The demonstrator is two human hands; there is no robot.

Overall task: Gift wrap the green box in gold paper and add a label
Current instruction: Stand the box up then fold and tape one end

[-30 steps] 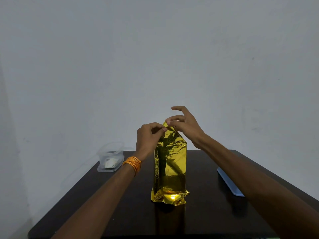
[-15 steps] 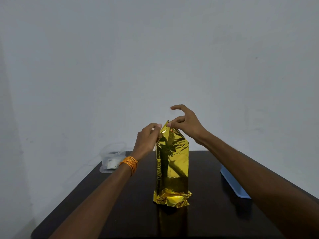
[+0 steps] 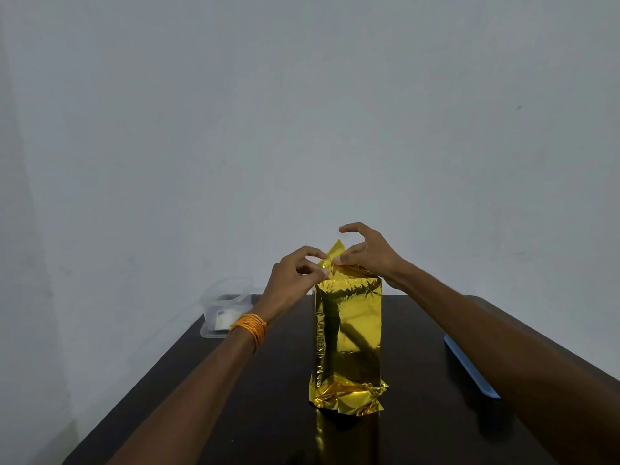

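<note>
A tall box wrapped in shiny gold paper (image 3: 349, 337) stands upright in the middle of the dark table (image 3: 268, 414). No green shows; the paper covers the box entirely. Loose paper crumples at its base. At the top a pointed gold flap (image 3: 336, 247) sticks up. My left hand (image 3: 295, 276) pinches the paper at the top left edge, an orange band on its wrist. My right hand (image 3: 367, 251) pinches the flap from the right with thumb and finger, other fingers arched above.
A clear plastic container (image 3: 225, 307) holding small white pieces sits at the table's back left corner. A flat blue tray (image 3: 469, 370) lies along the right side, partly behind my right forearm. A plain grey wall rises behind the table.
The top flap has been folded lower, so the front top edge of the box now shows flat. Both hands stayed at the top, and the view moved closer.
</note>
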